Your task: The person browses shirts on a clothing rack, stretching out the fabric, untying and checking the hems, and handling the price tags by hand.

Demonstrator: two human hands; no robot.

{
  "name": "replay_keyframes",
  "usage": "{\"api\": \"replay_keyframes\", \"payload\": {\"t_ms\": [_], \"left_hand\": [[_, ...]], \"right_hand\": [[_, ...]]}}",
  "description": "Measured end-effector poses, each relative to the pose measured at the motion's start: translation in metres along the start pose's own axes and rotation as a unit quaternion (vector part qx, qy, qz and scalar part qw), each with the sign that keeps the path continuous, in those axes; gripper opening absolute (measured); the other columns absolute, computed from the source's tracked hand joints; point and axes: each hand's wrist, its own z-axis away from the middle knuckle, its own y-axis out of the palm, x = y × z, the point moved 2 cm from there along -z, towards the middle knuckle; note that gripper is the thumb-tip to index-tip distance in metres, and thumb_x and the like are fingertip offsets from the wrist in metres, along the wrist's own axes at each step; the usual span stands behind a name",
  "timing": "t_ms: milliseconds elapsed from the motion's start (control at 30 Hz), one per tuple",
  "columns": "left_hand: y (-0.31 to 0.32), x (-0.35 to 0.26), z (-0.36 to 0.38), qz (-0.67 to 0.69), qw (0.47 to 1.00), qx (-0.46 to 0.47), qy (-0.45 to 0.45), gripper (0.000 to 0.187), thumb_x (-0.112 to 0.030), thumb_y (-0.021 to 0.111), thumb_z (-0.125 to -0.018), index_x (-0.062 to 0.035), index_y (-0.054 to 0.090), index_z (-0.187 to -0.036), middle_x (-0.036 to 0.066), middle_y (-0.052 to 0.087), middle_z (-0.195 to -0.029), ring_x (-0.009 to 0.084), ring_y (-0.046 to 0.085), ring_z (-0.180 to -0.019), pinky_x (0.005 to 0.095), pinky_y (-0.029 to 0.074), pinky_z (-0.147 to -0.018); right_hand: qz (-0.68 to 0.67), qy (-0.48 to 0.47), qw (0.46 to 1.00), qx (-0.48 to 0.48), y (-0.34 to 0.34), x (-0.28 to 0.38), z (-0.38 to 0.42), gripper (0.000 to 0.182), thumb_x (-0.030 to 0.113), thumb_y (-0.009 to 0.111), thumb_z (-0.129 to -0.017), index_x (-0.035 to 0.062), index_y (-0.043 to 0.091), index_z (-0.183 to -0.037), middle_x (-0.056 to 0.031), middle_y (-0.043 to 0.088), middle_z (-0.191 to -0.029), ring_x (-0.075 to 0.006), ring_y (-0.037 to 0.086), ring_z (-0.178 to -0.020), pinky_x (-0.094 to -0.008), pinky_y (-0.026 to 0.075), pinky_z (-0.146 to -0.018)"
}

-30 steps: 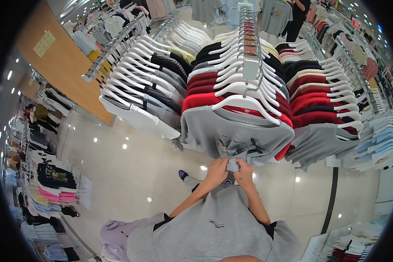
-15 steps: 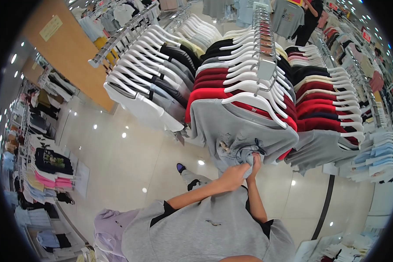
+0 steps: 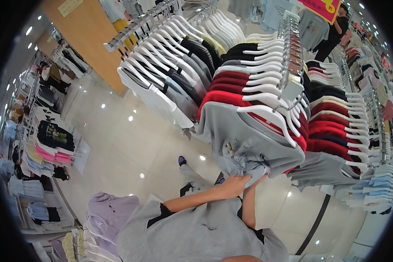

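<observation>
A grey T-shirt [image 3: 225, 126] with a small print on its chest hangs on a white hanger [image 3: 266, 114] at the near end of the middle rack. My left hand [image 3: 235, 186] is closed on the bunched lower part of this shirt. Close beside it, my right hand [image 3: 256, 180] grips the same gathered cloth from the right. The shirt's front is pulled toward me in folds, and its hem is partly hidden by my fingers. Behind it, red shirts [image 3: 209, 97] hang on the same rail.
White and grey tops [image 3: 155, 102] hang on the rack to the left, more red and black ones [image 3: 332, 133] to the right. A lilac shirt [image 3: 107, 218] hangs at lower left. A wooden panel [image 3: 85, 43] stands upper left. A person in black [image 3: 334, 37] stands at the far right.
The view has shifted, so the racks sit further right and lower. My hands have drawn the grey shirt's lower part down toward me, and its bunched folds have loosened somewhat.
</observation>
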Motion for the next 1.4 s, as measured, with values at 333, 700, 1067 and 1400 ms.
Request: {"api": "replay_keyframes", "payload": {"t_ms": [333, 700, 1067, 1400], "left_hand": [[-0.010, 0.011, 0.002, 0.027, 0.999, 0.024, -0.006, 0.023, -0.006, 0.056, -0.080, -0.0022, 0.047, -0.100, 0.024, 0.061, -0.075, 0.0455, 0.059, -0.074, 0.0524, 0.045, -0.062], [-0.086, 0.050, 0.024, 0.149, 0.986, 0.060, 0.040, 0.034, -0.021, 0.055, -0.090, -0.0040, 0.050, -0.119, 0.015, 0.063, -0.101, 0.0303, 0.061, -0.097, 0.0379, 0.046, -0.085], [-0.199, 0.237, 0.106, 0.298, 0.933, -0.149, -0.135, 0.022, -0.015, 0.053, -0.093, -0.0017, 0.054, -0.111, 0.006, 0.063, -0.089, 0.0136, 0.059, -0.082, 0.0275, 0.047, -0.075], [-0.254, 0.303, 0.161, 0.380, 0.879, -0.185, -0.223, 0.018, -0.017, 0.052, -0.094, -0.0044, 0.056, -0.108, 0.004, 0.063, -0.088, 0.0106, 0.058, -0.078, 0.0237, 0.045, -0.070]], "right_hand": [[0.358, -0.179, 0.915, -0.058, 0.034, 0.005, 0.009, 0.046, 0.032, 0.056, -0.088, 0.0028, 0.050, -0.123, -0.0092, 0.055, -0.121, -0.0259, 0.056, -0.104, -0.0418, 0.044, -0.096], [0.223, 0.036, 0.962, -0.153, -0.006, -0.072, 0.014, 0.046, 0.025, 0.060, -0.086, 0.0040, 0.048, -0.124, -0.0112, 0.056, -0.121, -0.0243, 0.058, -0.102, -0.0398, 0.045, -0.092], [0.323, 0.253, 0.912, 0.002, 0.118, -0.223, 0.043, 0.042, 0.019, 0.060, -0.088, 0.0028, 0.050, -0.126, -0.0066, 0.059, -0.120, -0.0179, 0.056, -0.109, -0.0349, 0.044, -0.091], [0.429, 0.060, 0.894, 0.110, 0.281, -0.337, 0.055, 0.050, 0.016, 0.071, -0.082, 0.0009, 0.050, -0.125, -0.0058, 0.057, -0.120, -0.0164, 0.053, -0.108, -0.0301, 0.040, -0.094]]}}
